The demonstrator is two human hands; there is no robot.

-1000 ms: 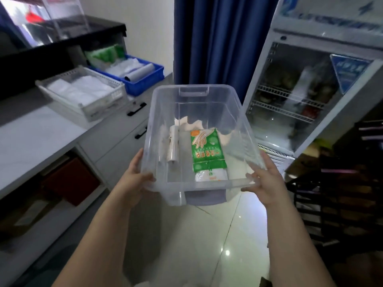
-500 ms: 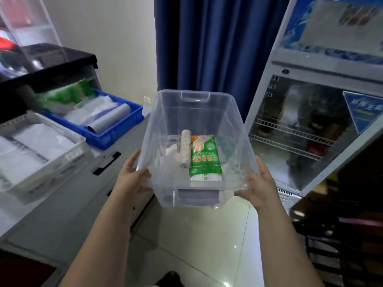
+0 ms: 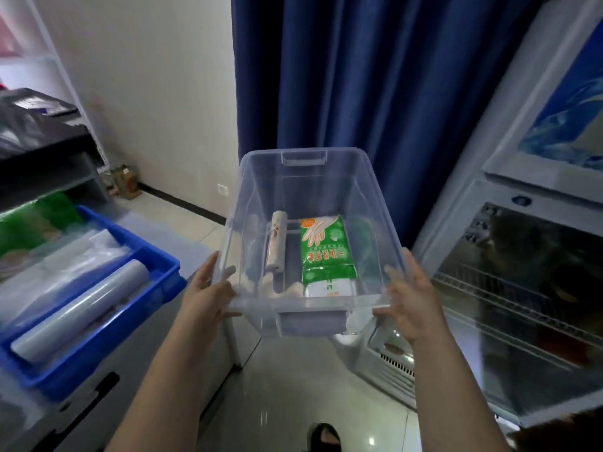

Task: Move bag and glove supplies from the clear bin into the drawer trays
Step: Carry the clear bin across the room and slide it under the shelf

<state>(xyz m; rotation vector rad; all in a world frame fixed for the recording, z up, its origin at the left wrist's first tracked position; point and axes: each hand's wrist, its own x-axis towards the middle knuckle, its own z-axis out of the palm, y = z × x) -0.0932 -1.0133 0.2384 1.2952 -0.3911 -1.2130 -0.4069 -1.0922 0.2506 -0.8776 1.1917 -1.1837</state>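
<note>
Clear bin [image 3: 313,197] up in the air, held out over the floor, the left hand [image 3: 208,296] clamped on its near-left corner and the right hand [image 3: 412,300] clamped on its near-right corner, fingers curled over the rim on both sides. Down inside on the bin's floor, a green glove packet [image 3: 326,252] lies flat, and just beside it on the left a pale roll of bags [image 3: 276,244] lies lengthwise; whether the two touch is hard to tell through the plastic. Off to the left, a grey counter [image 3: 98,380] with dark pull handles on its front carries a blue tray [image 3: 156,265], and in that tray a clear plastic roll [image 3: 81,308] rests alongside loose clear bags [image 3: 65,256], with something green [image 3: 32,223] blurred behind them. Straight ahead hangs a dark blue curtain [image 3: 375,93] against a cream wall [image 3: 146,76]. On the right stands a glass-door fridge [image 3: 522,305] with wire shelves visible through the door. Below, glossy pale floor tiles [image 3: 310,386] catch the light, and a dark sandal [image 3: 323,438] peeks in at the bottom edge. The whole picture is a little smeared at the sides.
</note>
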